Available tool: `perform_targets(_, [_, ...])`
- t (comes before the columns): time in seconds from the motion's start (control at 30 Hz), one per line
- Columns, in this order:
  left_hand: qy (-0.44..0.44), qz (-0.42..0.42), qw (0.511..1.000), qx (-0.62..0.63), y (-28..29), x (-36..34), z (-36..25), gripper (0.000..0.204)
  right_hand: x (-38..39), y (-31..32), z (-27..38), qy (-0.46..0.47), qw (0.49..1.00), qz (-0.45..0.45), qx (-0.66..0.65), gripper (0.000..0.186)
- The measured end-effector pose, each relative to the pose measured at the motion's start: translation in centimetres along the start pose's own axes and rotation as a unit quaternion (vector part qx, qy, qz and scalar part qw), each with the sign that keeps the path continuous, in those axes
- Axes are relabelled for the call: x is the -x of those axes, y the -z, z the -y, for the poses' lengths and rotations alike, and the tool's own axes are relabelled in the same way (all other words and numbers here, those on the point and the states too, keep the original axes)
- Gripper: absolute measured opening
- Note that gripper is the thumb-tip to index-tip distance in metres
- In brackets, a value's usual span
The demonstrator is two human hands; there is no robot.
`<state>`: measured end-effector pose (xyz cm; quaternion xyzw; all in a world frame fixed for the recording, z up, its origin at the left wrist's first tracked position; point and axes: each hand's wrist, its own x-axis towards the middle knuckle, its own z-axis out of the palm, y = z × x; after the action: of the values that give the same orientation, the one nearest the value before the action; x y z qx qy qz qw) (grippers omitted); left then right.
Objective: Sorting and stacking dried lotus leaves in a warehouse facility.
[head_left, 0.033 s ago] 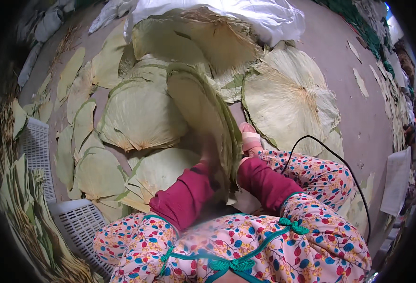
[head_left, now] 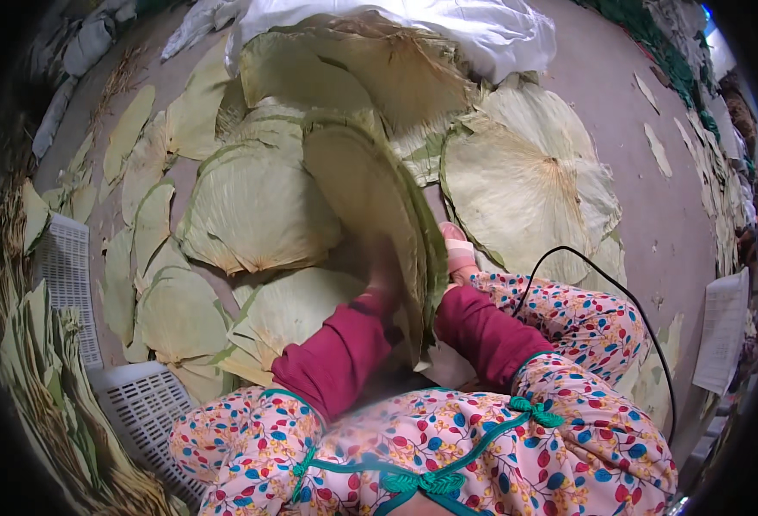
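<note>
The left hand (head_left: 385, 273) presses flat against an upright stack of folded leaves (head_left: 370, 206). The right hand is hidden behind the stack, so I cannot tell its grip.

A stack of large dried lotus leaves (head_left: 379, 215) stands on edge in the middle of the frame, folded into a half-round bundle. Its broad pale tan face turns toward the left of the frame, smooth and faintly veined, while the curved outer rim on the right shows many thin layers edged in dull green. The bundle tilts slightly, its top reaching toward the upper centre and its lower end dropping to the lower centre, above other flat leaves spread on the floor.
</note>
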<state>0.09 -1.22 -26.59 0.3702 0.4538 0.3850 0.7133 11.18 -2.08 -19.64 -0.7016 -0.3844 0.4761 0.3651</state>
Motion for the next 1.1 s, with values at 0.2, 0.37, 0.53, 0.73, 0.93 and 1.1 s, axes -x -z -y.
perform_targets(0.2, [-0.19,-0.102,0.926,-0.311,-3.7,0.0,-6.7,0.093,-3.4,4.1,1.2,-0.02,0.994,-0.099,-0.029,0.065])
perform_targets(0.37, [0.116,-0.024,0.946,0.303,3.6,-4.2,-3.7,0.086,-5.5,0.6,2.1,-0.131,0.987,0.093,-0.03,0.065])
perform_targets(0.53, [0.162,-0.121,0.964,0.172,-4.3,0.5,-11.9,0.076,-5.5,3.5,2.0,-0.176,0.982,0.064,-0.01,0.065])
perform_targets(0.73, [0.048,-0.175,0.975,0.125,-4.5,5.1,-17.1,0.073,-0.8,5.2,9.6,0.17,0.985,0.024,0.033,0.057])
perform_targets(0.93, [-0.005,-0.149,0.97,-0.193,-5.6,7.3,-19.2,0.045,6.2,5.4,19.4,0.341,0.906,0.056,0.243,0.048])
perform_targets(1.1, [-0.07,-0.103,0.857,-0.501,-4.8,6.5,-17.8,0.039,7.1,4.6,21.2,0.331,0.849,0.041,0.409,0.035])
